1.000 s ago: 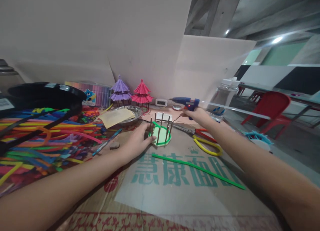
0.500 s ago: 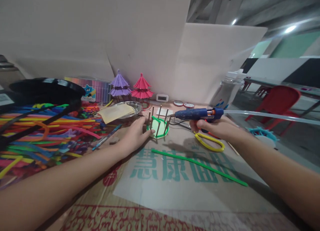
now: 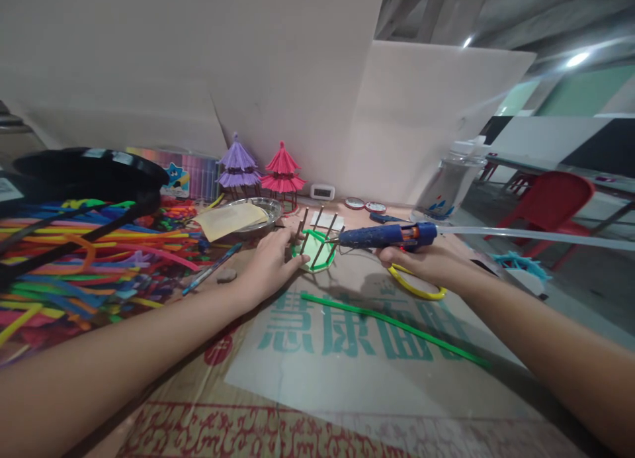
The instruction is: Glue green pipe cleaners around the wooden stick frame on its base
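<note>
My left hand (image 3: 276, 256) is closed on the left edge of a small green base (image 3: 317, 258) rimmed with green pipe cleaner, from which several brown sticks rise. My right hand (image 3: 417, 259) grips a blue glue gun (image 3: 381, 237), with a long clear glue stick (image 3: 520, 233) running out of its back. The gun's nozzle points left and is at the sticks on the base's right side; whether it touches them I cannot tell. In front of the base lies a straight green pipe cleaner (image 3: 391, 324). Under my right hand rests a yellow pipe cleaner loop (image 3: 417, 288).
Colourful pipe cleaners (image 3: 99, 266) are heaped at the left, beside a black round object (image 3: 89, 173). Behind stand a purple pagoda model (image 3: 238, 163), a red one (image 3: 282, 170) and a metal dish (image 3: 270, 210). A clear bottle (image 3: 446, 180) is at the back right.
My right hand has brought the glue gun left and slightly down, so its nozzle is now at the sticks. The base has turned or tilted slightly in my left hand.
</note>
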A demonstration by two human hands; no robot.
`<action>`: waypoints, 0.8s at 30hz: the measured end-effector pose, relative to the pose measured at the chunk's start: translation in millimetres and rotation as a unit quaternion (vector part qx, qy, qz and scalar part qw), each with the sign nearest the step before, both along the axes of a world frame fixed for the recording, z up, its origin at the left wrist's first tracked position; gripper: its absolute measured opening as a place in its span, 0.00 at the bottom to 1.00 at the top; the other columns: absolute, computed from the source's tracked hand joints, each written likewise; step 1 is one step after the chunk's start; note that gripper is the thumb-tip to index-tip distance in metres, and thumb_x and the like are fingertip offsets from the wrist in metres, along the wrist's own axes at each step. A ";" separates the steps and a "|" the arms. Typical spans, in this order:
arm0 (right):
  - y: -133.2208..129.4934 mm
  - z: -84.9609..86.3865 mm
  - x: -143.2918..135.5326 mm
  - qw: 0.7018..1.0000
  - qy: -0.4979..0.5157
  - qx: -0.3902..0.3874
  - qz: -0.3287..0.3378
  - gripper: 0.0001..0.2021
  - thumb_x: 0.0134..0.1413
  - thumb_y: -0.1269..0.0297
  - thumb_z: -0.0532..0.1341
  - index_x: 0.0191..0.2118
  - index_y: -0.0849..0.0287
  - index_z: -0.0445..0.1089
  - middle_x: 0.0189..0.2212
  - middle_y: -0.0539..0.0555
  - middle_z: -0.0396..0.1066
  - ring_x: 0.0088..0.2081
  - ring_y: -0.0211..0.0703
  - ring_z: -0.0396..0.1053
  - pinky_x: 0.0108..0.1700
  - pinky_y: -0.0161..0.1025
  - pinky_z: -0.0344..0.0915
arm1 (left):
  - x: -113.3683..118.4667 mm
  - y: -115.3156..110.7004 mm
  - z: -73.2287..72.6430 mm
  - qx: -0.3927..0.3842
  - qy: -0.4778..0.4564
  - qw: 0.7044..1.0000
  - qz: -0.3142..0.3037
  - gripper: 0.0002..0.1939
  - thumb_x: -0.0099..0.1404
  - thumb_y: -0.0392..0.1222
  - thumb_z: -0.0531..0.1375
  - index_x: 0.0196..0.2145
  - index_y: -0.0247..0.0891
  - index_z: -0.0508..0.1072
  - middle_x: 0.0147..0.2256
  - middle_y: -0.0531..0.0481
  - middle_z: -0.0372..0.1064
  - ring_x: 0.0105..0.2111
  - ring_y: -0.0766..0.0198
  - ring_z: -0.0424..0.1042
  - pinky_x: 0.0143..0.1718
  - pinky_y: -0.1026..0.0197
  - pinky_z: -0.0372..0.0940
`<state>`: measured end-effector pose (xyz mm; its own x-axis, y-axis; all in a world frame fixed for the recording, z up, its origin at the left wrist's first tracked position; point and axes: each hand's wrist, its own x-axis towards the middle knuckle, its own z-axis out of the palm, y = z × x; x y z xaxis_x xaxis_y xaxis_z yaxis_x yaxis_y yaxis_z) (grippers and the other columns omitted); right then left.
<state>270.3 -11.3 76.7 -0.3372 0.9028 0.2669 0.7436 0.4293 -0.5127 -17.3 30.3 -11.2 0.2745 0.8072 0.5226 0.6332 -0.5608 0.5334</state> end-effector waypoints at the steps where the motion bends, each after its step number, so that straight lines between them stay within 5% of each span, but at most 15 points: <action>1: 0.1 -0.7 -0.8 1.000 0.011 0.001 0.002 0.19 0.54 0.41 0.61 0.30 0.52 0.77 0.27 0.55 0.77 0.38 0.55 0.76 0.42 0.47 0.72 | 0.3 -0.6 0.7 0.000 0.002 1.000 0.003 0.14 0.64 0.43 0.62 0.46 0.37 0.67 0.44 0.42 0.69 0.47 0.50 0.69 0.49 0.48 0.67; 24: -6.2 9.9 -13.5 0.997 0.066 -0.042 0.023 0.15 0.51 0.47 0.66 0.40 0.50 0.78 0.36 0.55 0.80 0.42 0.59 0.77 0.45 0.53 0.74 | 2.2 -2.1 2.8 -0.002 0.014 1.000 0.007 0.14 0.64 0.43 0.62 0.46 0.38 0.66 0.44 0.42 0.69 0.47 0.50 0.69 0.49 0.47 0.67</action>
<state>256.8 -17.5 86.6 -0.3453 0.9084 0.2357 0.6483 0.4125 -0.6399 -15.1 28.2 -8.4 0.2769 0.8128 0.5125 0.6557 -0.5497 0.5176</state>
